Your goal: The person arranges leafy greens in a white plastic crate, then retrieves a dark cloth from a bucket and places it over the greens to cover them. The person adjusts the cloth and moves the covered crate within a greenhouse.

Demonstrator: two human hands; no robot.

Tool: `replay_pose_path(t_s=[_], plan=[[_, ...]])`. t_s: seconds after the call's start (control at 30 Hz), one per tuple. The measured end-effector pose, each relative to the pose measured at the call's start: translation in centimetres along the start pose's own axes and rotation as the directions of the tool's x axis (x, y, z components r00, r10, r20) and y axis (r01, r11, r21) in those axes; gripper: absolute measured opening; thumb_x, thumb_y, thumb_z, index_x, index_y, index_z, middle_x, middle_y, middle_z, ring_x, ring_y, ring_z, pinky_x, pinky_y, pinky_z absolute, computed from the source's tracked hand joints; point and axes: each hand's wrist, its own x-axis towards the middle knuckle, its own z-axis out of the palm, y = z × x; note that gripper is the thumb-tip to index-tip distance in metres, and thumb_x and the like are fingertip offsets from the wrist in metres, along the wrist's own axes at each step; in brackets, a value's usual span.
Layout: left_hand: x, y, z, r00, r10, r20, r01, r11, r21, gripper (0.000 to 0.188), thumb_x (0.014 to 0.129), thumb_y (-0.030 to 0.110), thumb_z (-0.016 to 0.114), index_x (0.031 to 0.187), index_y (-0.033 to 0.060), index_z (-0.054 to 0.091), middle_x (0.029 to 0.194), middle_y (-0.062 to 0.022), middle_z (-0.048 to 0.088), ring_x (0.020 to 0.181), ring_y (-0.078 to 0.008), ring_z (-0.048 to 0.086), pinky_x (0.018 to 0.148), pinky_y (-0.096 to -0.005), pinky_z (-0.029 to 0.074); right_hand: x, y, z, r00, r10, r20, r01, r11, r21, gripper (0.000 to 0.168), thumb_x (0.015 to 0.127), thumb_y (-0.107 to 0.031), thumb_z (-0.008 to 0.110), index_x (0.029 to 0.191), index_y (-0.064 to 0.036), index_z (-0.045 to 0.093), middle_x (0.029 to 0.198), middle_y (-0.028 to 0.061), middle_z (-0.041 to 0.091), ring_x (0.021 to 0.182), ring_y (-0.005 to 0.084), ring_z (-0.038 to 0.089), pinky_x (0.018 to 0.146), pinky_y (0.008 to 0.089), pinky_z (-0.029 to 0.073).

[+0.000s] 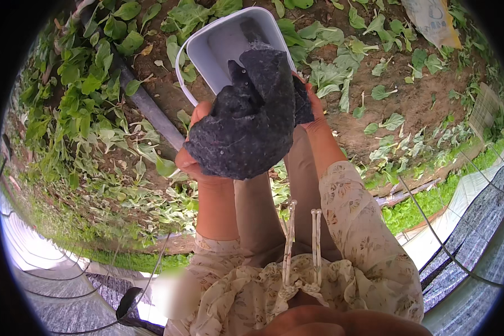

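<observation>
A crumpled dark grey cloth with small pale specks is held up between my hands. My left hand grips its left edge, the fingers partly hidden by the cloth. At its right side, my right hand holds a darker fold. Beyond the cloth stands a white plastic bucket with rounded corners; the cloth covers part of its near side. The bucket's white handle hangs out at the left. A dark, wet-looking patch shows inside the bucket at its far right.
A grey pipe runs diagonally over the soil at the left, beside leafy green plants. Loose leaves lie scattered on the brown soil at right. A printed plastic bag lies at the upper right, a pale plastic mesh crate below it.
</observation>
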Motion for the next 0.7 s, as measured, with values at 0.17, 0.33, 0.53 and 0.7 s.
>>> replay_pose_path(t_s=[0.17, 0.33, 0.53, 0.7], plan=[[-0.7, -1.6, 0.3, 0.992, -0.043, 0.120, 0.063, 0.984, -0.169, 0.042, 0.059, 0.024, 0.056, 0.092, 0.0009, 0.045, 0.095, -0.0173, 0.054, 0.089, -0.0297, 0.053, 0.082, -0.0380, 0.043, 0.5, 0.1, -3.2, 0.963, 0.128, 0.238, -0.173, 0.968, 0.179, 0.065, 0.075, -0.033, 0.065, 0.126, -0.002, 0.038, 0.119, 0.0154, 0.049, 0.109, 0.0273, 0.049, 0.095, 0.0404, 0.040], [0.1, 0.5, -0.9, 0.996, -0.057, -0.073, 0.061, 0.996, 0.061, 0.077, 0.063, 0.022, 0.051, 0.131, -0.0058, 0.026, 0.125, -0.0226, 0.041, 0.113, -0.0344, 0.044, 0.098, -0.0412, 0.034, 0.0, 0.7, 3.1, 0.985, 0.072, 0.154, -0.092, 0.988, 0.125, 0.070, 0.066, -0.033, 0.073, 0.120, -0.001, 0.044, 0.117, 0.0149, 0.051, 0.107, 0.0274, 0.051, 0.094, 0.0396, 0.040], [1.2, 1.3, -3.6, 0.978, -0.176, -0.108, 0.188, 0.976, 0.112, 0.075, 0.066, 0.026, 0.052, 0.128, -0.0089, 0.028, 0.122, -0.0250, 0.043, 0.110, -0.0339, 0.047, 0.096, -0.0413, 0.036, 0.9, 0.7, 2.7, 0.984, 0.045, 0.172, -0.040, 0.999, -0.037, 0.062, 0.070, -0.031, 0.070, 0.118, 0.001, 0.046, 0.107, 0.0147, 0.055, 0.100, 0.0258, 0.055, 0.092, 0.0376, 0.042], [-1.3, 0.0, -1.1, 0.973, -0.229, -0.035, 0.225, 0.970, -0.095, 0.075, 0.069, 0.031, 0.048, 0.128, -0.0106, 0.026, 0.121, -0.0263, 0.043, 0.108, -0.0351, 0.048, 0.096, -0.0431, 0.037, 0.7, 1.1, 5.3, 0.990, 0.102, 0.101, -0.121, 0.971, 0.208, 0.045, 0.086, -0.029, 0.046, 0.117, 0.003, 0.046, 0.110, 0.0159, 0.055, 0.100, 0.0260, 0.055, 0.092, 0.0373, 0.041]])
